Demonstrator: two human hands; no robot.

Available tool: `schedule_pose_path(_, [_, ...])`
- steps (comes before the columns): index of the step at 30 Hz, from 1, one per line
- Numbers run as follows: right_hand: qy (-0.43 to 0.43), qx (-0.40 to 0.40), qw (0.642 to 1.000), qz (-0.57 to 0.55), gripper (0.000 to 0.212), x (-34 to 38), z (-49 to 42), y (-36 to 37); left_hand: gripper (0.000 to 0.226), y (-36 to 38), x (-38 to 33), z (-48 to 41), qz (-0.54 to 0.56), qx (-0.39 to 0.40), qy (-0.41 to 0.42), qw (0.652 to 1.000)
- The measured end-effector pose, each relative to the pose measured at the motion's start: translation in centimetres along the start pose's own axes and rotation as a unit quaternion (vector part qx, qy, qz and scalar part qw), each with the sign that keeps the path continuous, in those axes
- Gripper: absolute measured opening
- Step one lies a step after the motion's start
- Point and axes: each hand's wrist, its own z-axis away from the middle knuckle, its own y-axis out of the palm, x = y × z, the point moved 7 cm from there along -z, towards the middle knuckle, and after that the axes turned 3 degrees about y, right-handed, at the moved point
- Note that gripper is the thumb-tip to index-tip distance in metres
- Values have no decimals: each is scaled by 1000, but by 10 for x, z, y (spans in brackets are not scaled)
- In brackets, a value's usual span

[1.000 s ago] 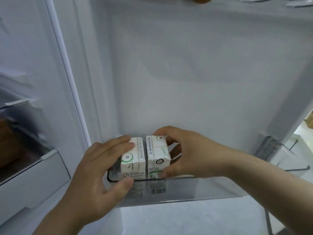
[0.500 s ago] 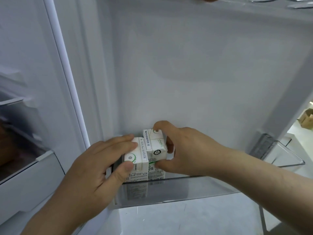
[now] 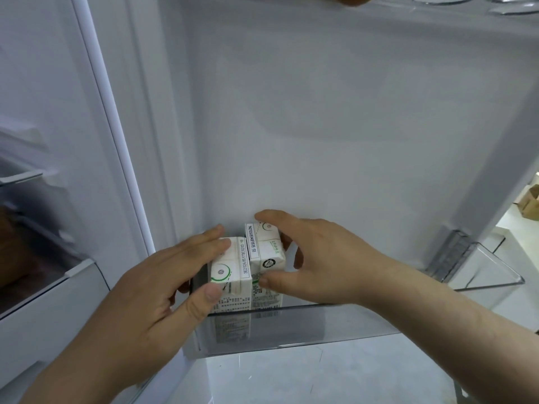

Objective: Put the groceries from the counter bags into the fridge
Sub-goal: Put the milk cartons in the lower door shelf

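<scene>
Cartons (image 3: 230, 269) stand upright on shelf (image 3: 335, 325), left hand (image 3: 157, 293) and right hand (image 3: 320, 258) fingers (image 3: 277, 282) gripping one each.

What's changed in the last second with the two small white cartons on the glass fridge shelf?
The right hand has pushed its small white green-printed carton a little deeper toward the back wall, so it now sits slightly behind the left carton. The left hand still grips its carton near the front edge of the glass shelf. Nothing was let go.
</scene>
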Motion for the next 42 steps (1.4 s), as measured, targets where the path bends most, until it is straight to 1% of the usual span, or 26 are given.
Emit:
schedule_pose_path(2, [-4,-10,1000,3,75,1,0,-2,53,-6,-4,-2,-23,4,-4,1000])
schedule_pose_path(5, [7,-38,999,-23,65,-3,0,-8,50,-19,-16,-9,-68,-9,24,997])
schedule_pose_path(7, [11,-67,997,-31,67,-5,3,-14,47,-26,-24,-13,-89,-22,41,995])
schedule_pose_path(9, [8,-89,996,-11,68,-6,10,-21,42,-21,-11,-11,-97,-10,27,995])
schedule_pose_path(10, [8,-99,995,8,66,-6,15,-25,46,-15,3,-8,-82,4,9,997])
schedule_pose_path(11, [10,-110,993,31,62,-8,22,-29,50,-8,15,1,-75,10,15,997])
schedule_pose_path(12, [11,-126,991,52,58,-10,29,-34,54,3,27,14,-92,30,36,995])
schedule_pose_path(14, [12,-168,983,74,53,-21,48,-43,56,11,33,16,-119,35,71,990])
schedule_pose_path(15, [14,-190,979,76,51,-29,60,-46,56,12,17,7,-119,40,73,989])
schedule_pose_path(17, [26,-232,969,79,47,-49,88,-53,51,3,-37,-27,-105,41,52,992])
schedule_pose_path(19, [47,-264,958,98,43,-69,119,-61,47,15,-90,-42,-92,37,83,992])
schedule_pose_path(21, [73,-283,950,112,40,-90,152,-71,48,40,-128,-52,-69,35,118,990])
schedule_pose_path(24, [116,-279,946,118,38,-125,202,-83,45,84,-167,-69,-26,52,140,988])
schedule_pose_path(26, [162,-271,941,121,39,-153,244,-91,46,120,-198,-85,-9,70,151,986])
schedule_pose_path(28, [194,-264,937,124,40,-174,276,-97,49,150,-221,-92,-14,98,164,981])
schedule_pose_path(31, [257,-261,921,135,44,-209,344,-106,58,210,-267,-99,-34,135,197,971])
schedule_pose_path(33, [300,-258,909,129,47,-229,392,-109,62,249,-300,-98,-43,157,235,958])
schedule_pose_path(35, [345,-254,895,128,49,-247,441,-109,65,285,-332,-95,-41,184,255,948])
schedule_pose_path(38, [407,-263,867,119,52,-266,512,-112,72,338,-372,-92,-18,221,264,939])
schedule_pose_path(42, [481,-292,819,110,51,-273,600,-119,79,406,-423,-85,18,284,280,917])
